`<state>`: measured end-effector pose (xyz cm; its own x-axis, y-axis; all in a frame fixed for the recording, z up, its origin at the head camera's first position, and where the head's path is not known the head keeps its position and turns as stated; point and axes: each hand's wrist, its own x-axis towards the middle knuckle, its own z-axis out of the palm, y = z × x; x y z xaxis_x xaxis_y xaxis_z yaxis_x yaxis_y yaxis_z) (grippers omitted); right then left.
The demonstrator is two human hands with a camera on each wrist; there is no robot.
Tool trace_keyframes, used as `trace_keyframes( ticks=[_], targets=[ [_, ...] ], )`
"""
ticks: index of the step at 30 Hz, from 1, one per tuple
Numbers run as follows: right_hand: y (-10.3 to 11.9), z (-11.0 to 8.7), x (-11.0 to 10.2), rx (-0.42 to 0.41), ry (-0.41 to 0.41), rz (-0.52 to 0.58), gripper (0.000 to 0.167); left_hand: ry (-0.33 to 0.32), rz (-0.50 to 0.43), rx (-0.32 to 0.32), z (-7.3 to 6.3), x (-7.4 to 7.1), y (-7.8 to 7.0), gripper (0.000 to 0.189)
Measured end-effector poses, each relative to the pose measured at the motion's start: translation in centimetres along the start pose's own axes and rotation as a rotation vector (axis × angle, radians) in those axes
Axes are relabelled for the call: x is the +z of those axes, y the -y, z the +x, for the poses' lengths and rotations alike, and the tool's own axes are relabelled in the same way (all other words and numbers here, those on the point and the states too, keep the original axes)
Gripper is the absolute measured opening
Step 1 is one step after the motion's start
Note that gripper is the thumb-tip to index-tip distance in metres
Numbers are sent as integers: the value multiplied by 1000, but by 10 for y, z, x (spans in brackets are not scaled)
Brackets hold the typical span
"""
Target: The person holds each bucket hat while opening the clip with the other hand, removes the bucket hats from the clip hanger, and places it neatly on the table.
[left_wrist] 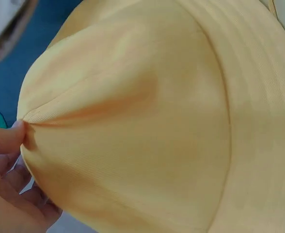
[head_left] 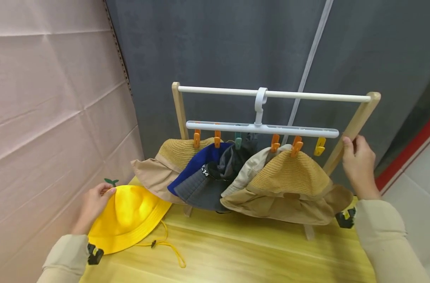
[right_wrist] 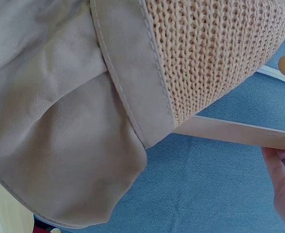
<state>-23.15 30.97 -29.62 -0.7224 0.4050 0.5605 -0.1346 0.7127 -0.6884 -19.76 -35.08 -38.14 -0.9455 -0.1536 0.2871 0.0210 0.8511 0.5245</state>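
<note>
A yellow bucket hat [head_left: 128, 214] with a green sprout [head_left: 111, 182] on top and a chin cord [head_left: 168, 245] lies at the left of the table. My left hand [head_left: 96, 202] pinches its crown beside the sprout; creases run from the pinch in the left wrist view. On the right, my right hand [head_left: 360, 165] grips the wooden side post [head_left: 353, 125] of a small rack. From the rack's white rod [head_left: 218, 90] hangs a white clip hanger [head_left: 262, 128]. Its clips hold several hats, including a straw-topped khaki hat [head_left: 289, 177] nearest my right hand.
Behind the rack hangs a grey curtain [head_left: 215, 43]. A pale cloth wall [head_left: 59, 98] stands close on the left. Under everything is the yellow wood-grain table [head_left: 236, 251]. A yellow clip [head_left: 320, 146] at the hanger's right end holds nothing.
</note>
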Motion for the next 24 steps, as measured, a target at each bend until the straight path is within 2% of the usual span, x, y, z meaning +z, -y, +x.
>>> trace_keyframes(
  ticks=[4,7,9,13,14,18,21,24],
  targets=[
    [0,0,0,-1,1,-3,41,24,6,-121,15,18,12,36],
    [0,0,0,4,12,-6,42,64,31,-181,24,30,20,38],
    [0,0,-1,5,20,-7,42,94,37,-209,28,38,24,38],
    [-1,0,-1,1,30,-17,42,169,65,-202,27,49,35,37],
    [-1,0,-1,1,30,-17,42,196,71,-200,26,51,36,38],
    [-1,0,-1,-3,34,-21,43,315,161,-89,15,60,38,36],
    [-1,1,-1,-9,33,-14,44,393,273,-16,-3,61,24,31],
    [0,0,0,-13,21,-13,42,476,353,-44,-26,61,-1,34]
  ],
)
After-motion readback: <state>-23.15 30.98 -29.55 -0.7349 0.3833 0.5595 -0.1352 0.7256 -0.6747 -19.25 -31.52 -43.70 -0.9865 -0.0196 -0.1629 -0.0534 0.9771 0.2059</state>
